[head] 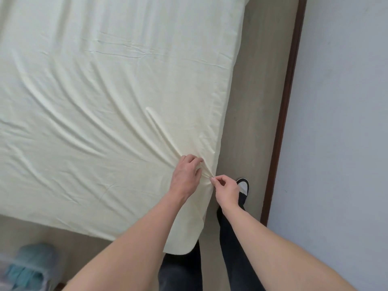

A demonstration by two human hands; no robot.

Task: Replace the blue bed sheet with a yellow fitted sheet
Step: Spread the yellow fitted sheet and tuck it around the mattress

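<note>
The right hand (225, 189) pinches a thin ridge of the sheet (109, 85) between thumb and forefinger, right at the bed's edge near the corner, with the other fingers curled in behind. Just beside it, the left hand (185, 175) lies knuckles-up on the mattress top, its fingers bent into the same gather of cloth; they seem to grip it, though the fingertips are hidden under the hand. From the two grips long creases fan out across the bed, so the cloth is under tension toward the corner. The pale yellow sheet covers the whole visible top and drapes over the near edge and the right side. It looks thin, soft and light, limp enough to bunch under a pinch and to slip back once released; a fuller fistful at the hem, where the elastic would run, would likely hold better than a fingertip pinch. Both forearms reach forward and down from the bottom of the view, bare, the left crossing over the bed's corner, the right outside the edge above the floor (254, 101). A shoe (243, 184) stands just beyond the right hand. A blurred blue bundle (29, 267) sits at lower left, perhaps the removed sheet.
</note>
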